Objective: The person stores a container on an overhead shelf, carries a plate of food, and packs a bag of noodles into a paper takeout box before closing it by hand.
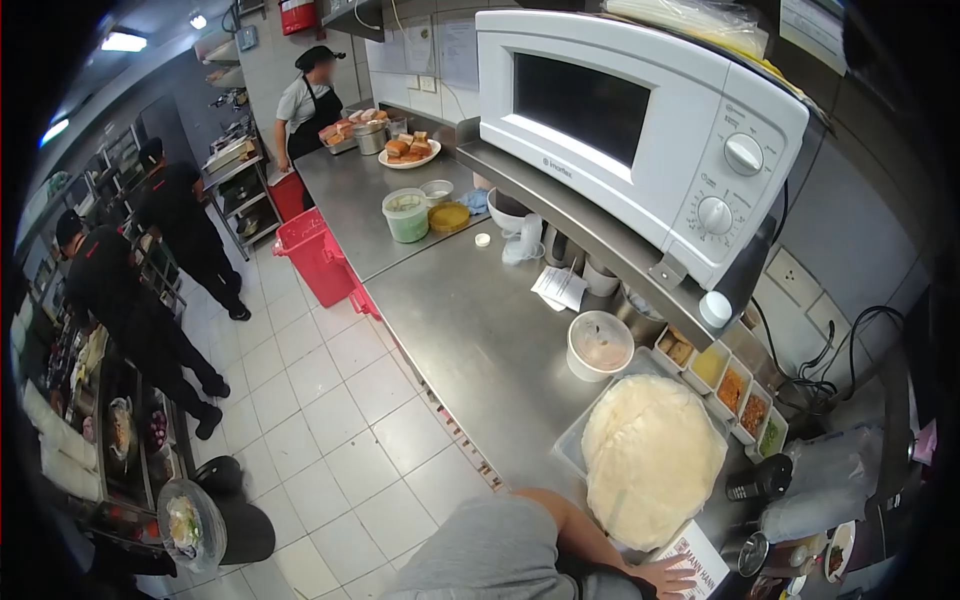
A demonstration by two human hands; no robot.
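Note:
At the bottom, my left hand (668, 577) lies on a white printed paper (695, 560) lettered "MANN HANN", its fingers extended and partly cropped. My left arm reaches across from a grey sleeve. Just beyond the hand, a stack of thin, pale round wrappers (655, 455) overhangs a clear plastic tray (572, 440) on the steel counter. A round white tub (600, 345) with a translucent lid stands behind the stack. My right hand is out of view.
A white microwave (640, 130) sits on a shelf above the counter (450, 310). Small bins of toppings (732, 390) line the wall side, near a black-capped bottle (760, 480). Farther off are a green tub (405, 215), a bread plate (410, 152), a red bin (315, 255) and three people.

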